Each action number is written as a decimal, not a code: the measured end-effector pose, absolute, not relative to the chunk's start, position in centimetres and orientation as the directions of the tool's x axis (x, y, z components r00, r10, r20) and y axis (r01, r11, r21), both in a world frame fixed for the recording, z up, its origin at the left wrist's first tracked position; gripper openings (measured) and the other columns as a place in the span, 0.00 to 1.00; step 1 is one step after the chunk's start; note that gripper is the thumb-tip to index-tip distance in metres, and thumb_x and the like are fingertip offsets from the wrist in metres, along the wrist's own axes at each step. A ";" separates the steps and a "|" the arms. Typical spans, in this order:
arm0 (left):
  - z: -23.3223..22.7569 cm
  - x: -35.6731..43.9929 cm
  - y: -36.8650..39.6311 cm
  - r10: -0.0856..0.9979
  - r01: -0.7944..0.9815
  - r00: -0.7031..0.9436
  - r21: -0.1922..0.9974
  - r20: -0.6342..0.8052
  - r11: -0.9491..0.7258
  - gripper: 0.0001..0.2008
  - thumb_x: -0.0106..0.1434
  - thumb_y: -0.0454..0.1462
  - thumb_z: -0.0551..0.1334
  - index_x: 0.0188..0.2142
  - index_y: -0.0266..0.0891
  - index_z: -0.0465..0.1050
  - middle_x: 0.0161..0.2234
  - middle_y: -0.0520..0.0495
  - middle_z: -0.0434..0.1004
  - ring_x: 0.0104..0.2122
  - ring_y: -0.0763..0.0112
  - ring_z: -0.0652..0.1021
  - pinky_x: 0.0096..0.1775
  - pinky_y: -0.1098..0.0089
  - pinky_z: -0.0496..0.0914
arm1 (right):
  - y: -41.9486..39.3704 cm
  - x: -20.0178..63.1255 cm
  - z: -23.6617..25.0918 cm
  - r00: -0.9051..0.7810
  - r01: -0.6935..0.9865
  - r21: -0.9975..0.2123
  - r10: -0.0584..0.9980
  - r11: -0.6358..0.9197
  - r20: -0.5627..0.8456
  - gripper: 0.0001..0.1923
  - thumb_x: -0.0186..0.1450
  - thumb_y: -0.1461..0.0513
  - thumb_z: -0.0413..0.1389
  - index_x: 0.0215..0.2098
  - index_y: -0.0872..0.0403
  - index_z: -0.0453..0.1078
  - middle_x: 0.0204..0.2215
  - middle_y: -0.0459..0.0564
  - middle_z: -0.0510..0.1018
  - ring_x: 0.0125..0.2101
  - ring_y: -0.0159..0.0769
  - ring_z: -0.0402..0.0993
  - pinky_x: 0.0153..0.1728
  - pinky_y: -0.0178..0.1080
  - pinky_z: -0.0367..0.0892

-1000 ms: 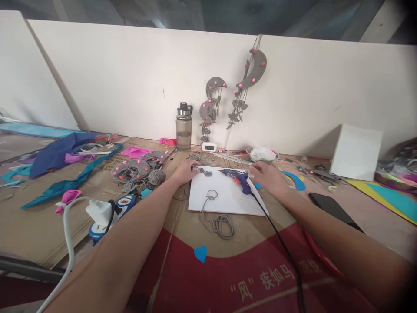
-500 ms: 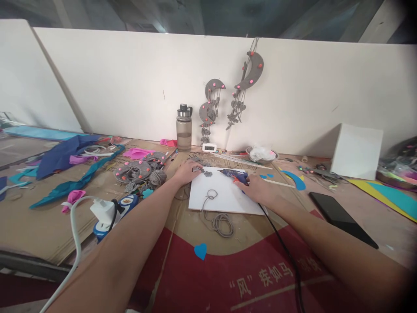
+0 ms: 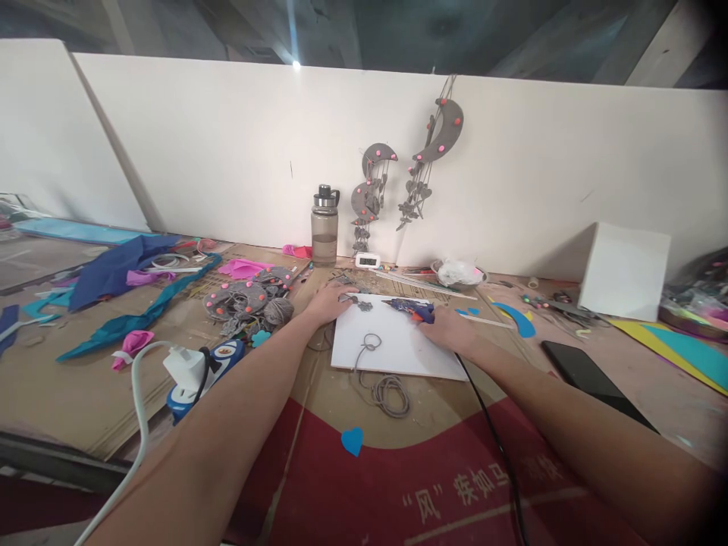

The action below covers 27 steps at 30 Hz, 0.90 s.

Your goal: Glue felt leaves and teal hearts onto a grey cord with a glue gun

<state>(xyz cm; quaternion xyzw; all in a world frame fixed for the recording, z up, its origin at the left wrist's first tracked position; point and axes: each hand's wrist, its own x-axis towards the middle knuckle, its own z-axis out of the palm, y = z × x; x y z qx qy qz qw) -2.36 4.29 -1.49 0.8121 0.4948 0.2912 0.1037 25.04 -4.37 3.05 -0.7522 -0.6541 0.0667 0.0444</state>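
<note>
Far left on the worktop lie blue and teal paper scraps, then a white plug in a blue power strip. Next comes a heap of grey felt pieces with pink dots and a ball of grey yarn. A clear water bottle stands by the white wall.

The left hand rests at the top left corner of a white board. Its fingers pinch down on a small grey felt flower that lies on the board's top edge. A grey cord with a knot runs down off the board.

The blue glue gun lies on the board's top right part, tip pointing left toward the flower. The right hand is closed around its handle, and a black cable trails back.

Further right lie a black phone and a white box.
</note>
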 end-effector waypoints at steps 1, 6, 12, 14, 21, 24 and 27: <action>-1.5 -2.3 4.2 0.869 0.752 0.339 0.451 0.360 -0.480 0.16 0.60 0.39 0.58 0.46 0.51 0.76 0.49 0.47 0.72 0.53 0.59 0.68 0.59 0.55 0.58 | -4.3 25.1 3.0 0.137 0.977 -0.159 0.990 -0.141 -0.036 0.22 0.60 0.53 0.52 0.45 0.60 0.69 0.41 0.63 0.78 0.40 0.49 0.76 0.33 0.39 0.67; -1.5 -2.4 4.3 0.875 0.755 0.318 0.460 0.365 -0.467 0.13 0.59 0.39 0.59 0.42 0.50 0.78 0.49 0.47 0.73 0.52 0.58 0.69 0.57 0.54 0.60 | -4.5 25.1 2.5 0.140 0.972 -0.193 0.990 -0.132 0.028 0.21 0.61 0.54 0.51 0.46 0.60 0.68 0.42 0.65 0.77 0.41 0.49 0.76 0.35 0.41 0.67; -1.5 -2.4 4.4 0.856 0.728 0.331 0.470 0.396 -0.499 0.11 0.58 0.38 0.60 0.40 0.48 0.77 0.46 0.48 0.75 0.52 0.60 0.70 0.57 0.58 0.61 | -5.4 25.0 2.8 0.180 0.954 -0.264 0.976 -0.144 0.118 0.18 0.61 0.58 0.51 0.46 0.61 0.64 0.44 0.67 0.75 0.44 0.48 0.74 0.38 0.40 0.66; -1.5 -2.3 4.3 0.862 0.727 0.330 0.478 0.386 -0.493 0.11 0.58 0.38 0.60 0.40 0.47 0.77 0.46 0.48 0.75 0.52 0.60 0.70 0.57 0.58 0.61 | -5.7 24.8 3.2 0.160 0.942 -0.322 0.972 -0.097 0.174 0.17 0.60 0.59 0.51 0.46 0.60 0.63 0.45 0.66 0.75 0.45 0.47 0.73 0.40 0.40 0.65; -1.5 -2.5 4.2 0.870 0.727 0.323 0.490 0.373 -0.481 0.16 0.57 0.39 0.61 0.46 0.45 0.75 0.49 0.46 0.74 0.52 0.60 0.70 0.56 0.58 0.62 | -4.5 22.6 4.9 0.110 0.779 -0.621 0.956 0.088 0.273 0.16 0.57 0.62 0.52 0.44 0.55 0.62 0.38 0.54 0.76 0.35 0.38 0.73 0.34 0.36 0.65; -1.6 -2.6 4.3 0.869 0.727 0.324 0.489 0.373 -0.481 0.17 0.56 0.39 0.61 0.47 0.46 0.74 0.49 0.46 0.74 0.52 0.60 0.70 0.55 0.59 0.63 | -3.2 21.5 5.3 0.004 0.669 -0.730 0.981 0.142 0.195 0.11 0.59 0.60 0.50 0.40 0.54 0.63 0.31 0.50 0.75 0.28 0.35 0.70 0.28 0.35 0.64; -1.7 -2.6 4.4 0.875 0.745 0.314 0.476 0.369 -0.468 0.18 0.56 0.40 0.62 0.47 0.45 0.74 0.50 0.46 0.74 0.52 0.59 0.70 0.55 0.59 0.63 | -1.8 20.6 5.5 -0.059 0.554 -0.808 0.978 0.199 0.201 0.11 0.62 0.55 0.50 0.37 0.54 0.63 0.28 0.47 0.71 0.24 0.31 0.67 0.24 0.33 0.63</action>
